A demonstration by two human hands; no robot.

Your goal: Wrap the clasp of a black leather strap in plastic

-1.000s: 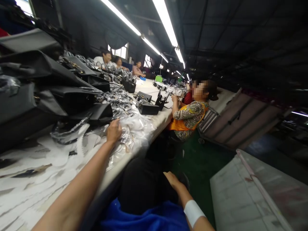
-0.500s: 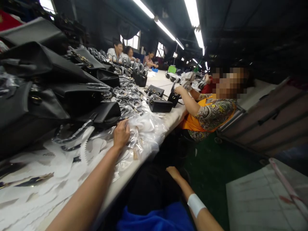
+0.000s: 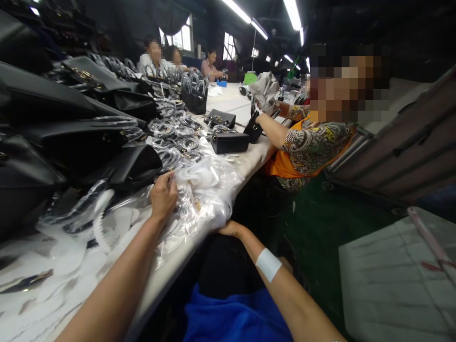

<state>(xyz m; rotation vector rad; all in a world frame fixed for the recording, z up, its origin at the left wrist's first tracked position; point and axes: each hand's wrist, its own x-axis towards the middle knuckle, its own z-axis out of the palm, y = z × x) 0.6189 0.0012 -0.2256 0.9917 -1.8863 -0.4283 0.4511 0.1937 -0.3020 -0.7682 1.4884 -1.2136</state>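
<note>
My left hand [image 3: 164, 195] rests over the table with its fingers curled at the left edge of a heap of clear plastic bags [image 3: 203, 180]; it looks closed on the plastic. At the table's front edge my right hand [image 3: 230, 229] touches the overhanging end of the heap, its fingers hidden beneath the plastic. White paper strips [image 3: 103, 223], some with toothed edges, are strewn to the left of my left hand. Just beyond it lie coiled, plastic-wrapped bag handles [image 3: 178, 128] and a black handbag [image 3: 137, 166].
Large black bags [image 3: 42, 123] pile up on the left. Small black handbags [image 3: 230, 141] stand farther along the table [image 3: 256, 154]. A co-worker in an orange apron [image 3: 285, 161] handles a bag on the right. A pale bin [image 3: 388, 275] stands on the green floor [image 3: 317, 223].
My right hand has risen from beside my lap to the plastic at the table edge. My left hand stays by the heap while the view has shifted. The co-worker now has grey crumpled material up.
</note>
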